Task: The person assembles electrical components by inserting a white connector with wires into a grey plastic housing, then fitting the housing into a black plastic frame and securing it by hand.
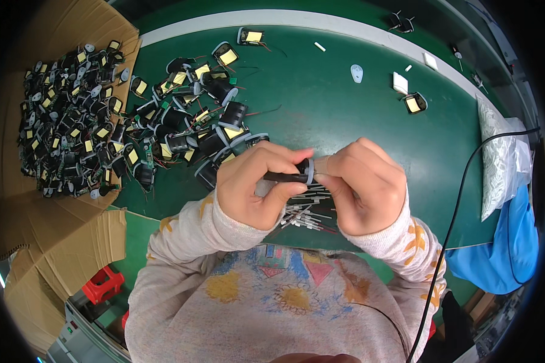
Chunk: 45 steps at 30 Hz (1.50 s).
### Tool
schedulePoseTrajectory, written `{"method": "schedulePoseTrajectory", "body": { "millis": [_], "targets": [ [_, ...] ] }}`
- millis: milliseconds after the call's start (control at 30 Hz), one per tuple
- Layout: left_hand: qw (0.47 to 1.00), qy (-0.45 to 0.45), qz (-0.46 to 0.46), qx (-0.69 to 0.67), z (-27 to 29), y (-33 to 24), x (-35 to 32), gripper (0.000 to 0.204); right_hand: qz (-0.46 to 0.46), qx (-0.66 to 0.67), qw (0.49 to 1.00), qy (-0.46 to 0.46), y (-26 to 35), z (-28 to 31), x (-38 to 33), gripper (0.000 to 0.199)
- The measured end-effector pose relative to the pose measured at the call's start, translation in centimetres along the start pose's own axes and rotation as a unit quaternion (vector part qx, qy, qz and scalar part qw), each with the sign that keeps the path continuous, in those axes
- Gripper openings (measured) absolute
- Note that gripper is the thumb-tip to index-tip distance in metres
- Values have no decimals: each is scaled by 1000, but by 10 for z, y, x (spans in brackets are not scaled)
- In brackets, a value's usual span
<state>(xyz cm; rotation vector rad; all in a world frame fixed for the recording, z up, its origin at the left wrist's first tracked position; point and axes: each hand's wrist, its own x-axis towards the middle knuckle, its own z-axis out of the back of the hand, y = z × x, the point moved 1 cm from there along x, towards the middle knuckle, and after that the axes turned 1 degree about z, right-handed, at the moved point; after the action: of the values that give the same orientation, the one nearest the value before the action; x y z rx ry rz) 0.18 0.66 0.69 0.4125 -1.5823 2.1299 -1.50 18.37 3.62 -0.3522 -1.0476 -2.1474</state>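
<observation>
My left hand (252,184) and my right hand (363,184) meet above the green table (345,115), both closed on one small black part with a pale ring (304,172) held between the fingertips. Beneath the hands lies a bundle of thin grey and white pins with red wires (306,212). Just beyond my left hand spreads a pile of black coil parts with yellow labels (194,121).
An open cardboard box (18,199) on the left holds several more black coil parts (72,121). Single parts (414,103) and small white pieces (356,73) lie scattered farther back. A black cable (460,193), a clear bag (496,157) and blue cloth (502,248) are at the right.
</observation>
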Motion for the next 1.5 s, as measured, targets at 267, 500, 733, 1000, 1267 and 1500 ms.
{"method": "schedulePoseTrajectory", "body": {
  "millis": [267, 500, 733, 1000, 1267, 1500],
  "targets": [
    [996, -5, 70, -60, -3, -5, 10, 17, -45, -36, 995, -86, 8, -7, -5, 16],
    [899, 83, 293, -314, 3, -2, 25, 13, -256, 188, 945, -74, -3, 11, -2, 8],
    [893, 115, 293, -321, -7, 21, 53, 14, -310, 275, 898, -146, -27, 0, -7, 10],
    [942, 173, 270, 98, -11, 99, 210, 27, -337, 211, 893, -211, -72, 17, -34, 33],
    [787, 341, -219, 465, 69, 193, 233, 35, -365, 239, 873, -218, -76, 26, -39, 38],
    [721, 377, -188, 550, 78, 195, 196, 45, -331, 201, 907, -165, -75, 17, -33, 33]
  ]
}}
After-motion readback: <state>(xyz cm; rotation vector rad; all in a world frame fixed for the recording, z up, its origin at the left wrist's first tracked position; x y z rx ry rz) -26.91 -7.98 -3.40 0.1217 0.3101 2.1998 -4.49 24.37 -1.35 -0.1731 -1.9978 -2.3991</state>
